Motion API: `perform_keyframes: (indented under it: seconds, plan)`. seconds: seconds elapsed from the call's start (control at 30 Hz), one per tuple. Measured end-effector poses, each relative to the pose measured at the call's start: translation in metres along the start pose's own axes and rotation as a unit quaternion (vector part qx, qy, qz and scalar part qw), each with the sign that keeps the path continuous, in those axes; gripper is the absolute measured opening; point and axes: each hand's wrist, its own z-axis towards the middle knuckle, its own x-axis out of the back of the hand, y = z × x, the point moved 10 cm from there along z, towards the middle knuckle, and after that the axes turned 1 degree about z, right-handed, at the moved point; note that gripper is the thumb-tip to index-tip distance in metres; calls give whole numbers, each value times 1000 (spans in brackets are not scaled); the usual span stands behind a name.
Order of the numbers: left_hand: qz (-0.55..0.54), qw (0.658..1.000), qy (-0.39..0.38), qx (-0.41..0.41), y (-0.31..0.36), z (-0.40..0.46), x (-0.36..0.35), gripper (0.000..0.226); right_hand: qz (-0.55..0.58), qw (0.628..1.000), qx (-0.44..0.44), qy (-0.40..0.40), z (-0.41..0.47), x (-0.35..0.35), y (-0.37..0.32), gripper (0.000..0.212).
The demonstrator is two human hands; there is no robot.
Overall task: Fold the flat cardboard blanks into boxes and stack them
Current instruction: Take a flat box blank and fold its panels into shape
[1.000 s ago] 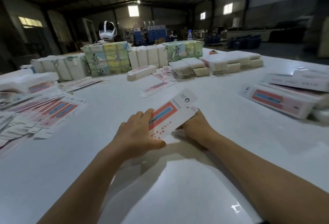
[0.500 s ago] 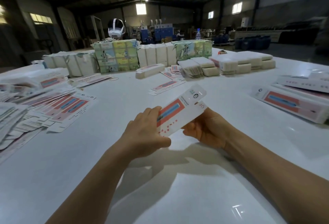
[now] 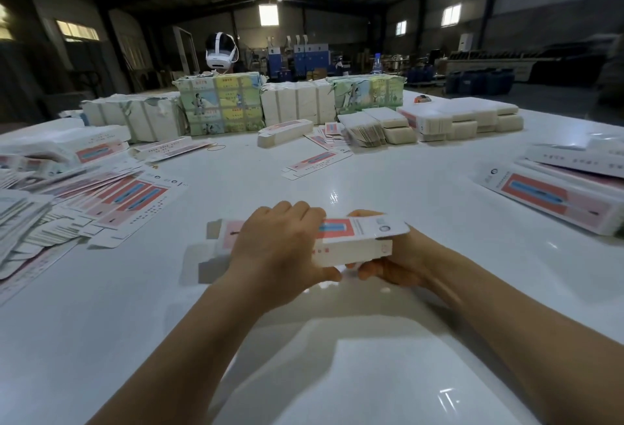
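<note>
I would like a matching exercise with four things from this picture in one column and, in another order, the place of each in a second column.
Things:
1. box being folded
2. fanned flat blanks
3. finished boxes
4. single flat blank

Places:
A. at the table's right edge
B. alone on the table, beyond the hands
C. between the left hand and right hand
D. spread on the table's left side

Pairs: 1-C, 2-D, 3-A, 4-B
</note>
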Motion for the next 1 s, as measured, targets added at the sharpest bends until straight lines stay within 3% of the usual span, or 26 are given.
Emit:
perform_keyframes:
  seconds: [0.03,0.1,0.23,0.3,0.4,0.47,0.6,0.7,0.83,0.93,1.0]
  plan:
    - [5,1000,-7,-3,1,0,1,65,-19,1000,14,18,1,2,-1,6]
    - [0,1000,-28,13,-4,1,2,46,-68,996,37,45,3,7,-2,19]
    - [-38,994,-87,53,-21,1,-1,39,-195,971,124,65,3,8,-19,16]
    - [-100,986,-111,74,-28,2,-2,34,-192,970,149,20,1,-1,-25,21]
    - [-171,975,-114,88,-33,4,0,41,-119,985,119,-31,1,-9,-20,17]
    - [-184,974,-84,100,-37,4,5,53,-69,994,80,10,5,0,-15,20]
    - [29,998,47,28,-18,2,18,83,23,989,-15,147,6,27,4,20]
    - [102,994,19,19,-3,2,1,102,57,977,-49,198,4,33,11,20]
    - [110,993,16,41,0,6,-9,87,73,970,-78,218,0,32,13,27]
    - [41,993,-39,106,-19,4,-23,79,73,958,-23,277,-3,43,2,32]
    - [-24,984,-71,162,-38,-1,-31,71,-31,927,108,359,-17,59,-25,26]
